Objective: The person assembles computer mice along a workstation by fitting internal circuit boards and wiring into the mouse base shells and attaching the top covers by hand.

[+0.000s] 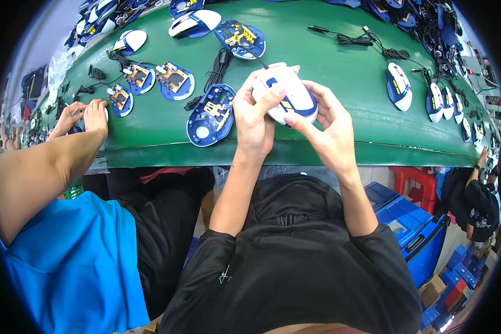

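Over the front part of the green bench, both my hands hold one white and dark-blue computer mouse. My left hand is wrapped round its left side, the thumb lying on the top shell. From the right, my right hand grips the other side, with its thumb on the near end. A dark cable leads off the mouse's far end. Just left of my left hand lies an open blue mouse shell with yellow parts inside. Beyond my hands rests another open shell, also with yellow parts.
Several mouse bases with brown circuit boards lie left on the green bench. Finished-looking mice with coiled cables sit right. A co-worker's hands work at far left. A blue bin and red stool stand below.
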`<state>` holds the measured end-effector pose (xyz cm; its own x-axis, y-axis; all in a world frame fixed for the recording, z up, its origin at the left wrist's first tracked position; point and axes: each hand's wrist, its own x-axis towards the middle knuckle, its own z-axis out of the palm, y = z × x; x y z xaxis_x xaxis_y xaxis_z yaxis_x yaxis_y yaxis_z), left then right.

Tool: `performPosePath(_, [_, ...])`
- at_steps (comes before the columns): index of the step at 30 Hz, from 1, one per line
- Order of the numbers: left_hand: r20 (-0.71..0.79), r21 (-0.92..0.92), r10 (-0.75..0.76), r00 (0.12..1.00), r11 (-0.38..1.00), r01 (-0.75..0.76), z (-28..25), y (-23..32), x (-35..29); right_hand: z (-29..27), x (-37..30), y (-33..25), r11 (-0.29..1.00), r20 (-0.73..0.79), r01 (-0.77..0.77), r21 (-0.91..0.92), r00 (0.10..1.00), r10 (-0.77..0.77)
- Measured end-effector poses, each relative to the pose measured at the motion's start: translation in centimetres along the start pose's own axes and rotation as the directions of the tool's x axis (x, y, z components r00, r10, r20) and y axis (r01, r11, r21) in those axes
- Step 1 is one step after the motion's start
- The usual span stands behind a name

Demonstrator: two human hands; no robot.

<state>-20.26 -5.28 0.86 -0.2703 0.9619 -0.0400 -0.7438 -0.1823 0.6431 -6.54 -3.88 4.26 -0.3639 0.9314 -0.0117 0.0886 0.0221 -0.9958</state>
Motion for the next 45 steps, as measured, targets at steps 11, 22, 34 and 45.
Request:
performPosePath(11, [0.208, -0.063, -0.018, 0.978, 0.998, 0.032, -2.2, 0.6, -0.2, -1.5, 0.1, -1.0, 0.976, 0.147, 0.103, -0.191, 0.986, -0.076])
performPosePath(22, [0.255, -0.222, 0.105, 0.961, 0.974, -0.047, -4.2, 0.2, 0.0, -1.9, 0.3, -0.9, 0.901, 0.151, 0.341, -0.268, 0.939, -0.31])
performPosePath(34, [0.222, 0.122, 0.013, 0.975, 0.992, -0.041, -5.5, 1.3, -0.3, -1.2, 0.8, -0.9, 0.881, 0.171, 0.364, -0.302, 0.93, -0.326])
performPosePath(45, [0.15, 0.242, -0.04, 0.988, 0.97, 0.003, -2.0, -0.2, -1.2, -0.6, 1.6, 2.6, 0.637, 0.218, -0.326, 0.699, 0.945, 0.245])
